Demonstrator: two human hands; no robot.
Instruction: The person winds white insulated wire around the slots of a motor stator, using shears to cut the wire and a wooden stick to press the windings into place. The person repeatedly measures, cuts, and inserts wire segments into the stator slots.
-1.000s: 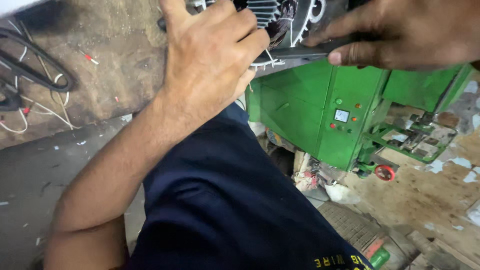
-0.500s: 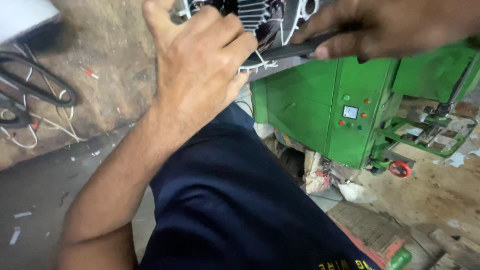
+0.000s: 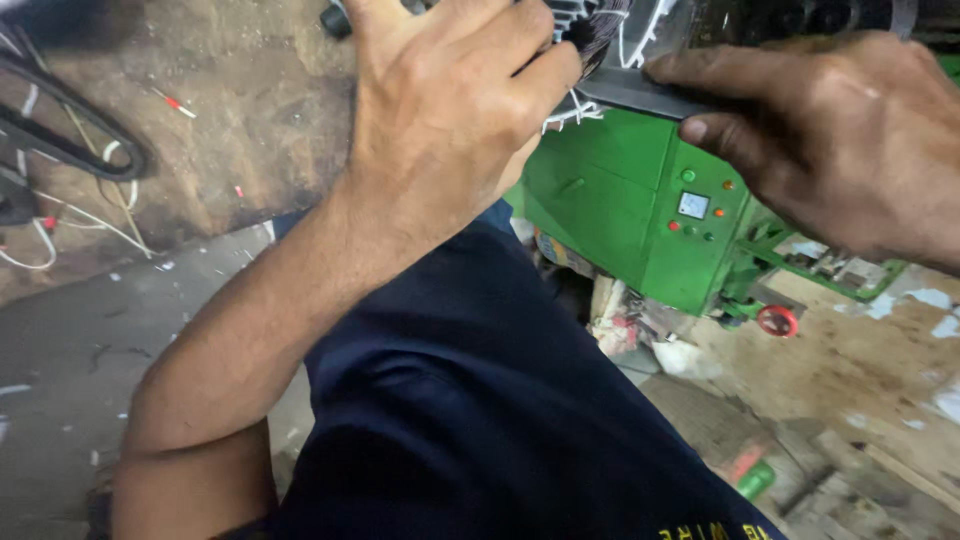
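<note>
- Gripping: left hand (image 3: pixel 450 110) wrapped over the finned grey motor part (image 3: pixel 585 20) at the top edge of the view, fingers curled onto it, back of the hand toward the camera.
- Right hand (image 3: pixel 840 150) clenched on a flat dark metal tool (image 3: pixel 640 95), thumb underneath, fingers on top.
- Tool tip sits against the motor part, just beside the left fingertips; white strands (image 3: pixel 570 110) hang out right there.
- Motor part is mostly cut off by the frame, so its full shape can't be told.
- Green machine cabinet (image 3: pixel 620 200) is below and behind both hands, with a small panel of a meter and coloured buttons (image 3: pixel 695 205) and a red handwheel (image 3: pixel 778 320) at its base.
- Dark blue trouser leg (image 3: pixel 470 400) fills the centre foreground.
- Left side: dirty floor (image 3: pixel 90 340), black belt loop (image 3: pixel 70 150), white wires (image 3: pixel 50 240).
- Lower right: worn boards and scraps (image 3: pixel 800 430).
</note>
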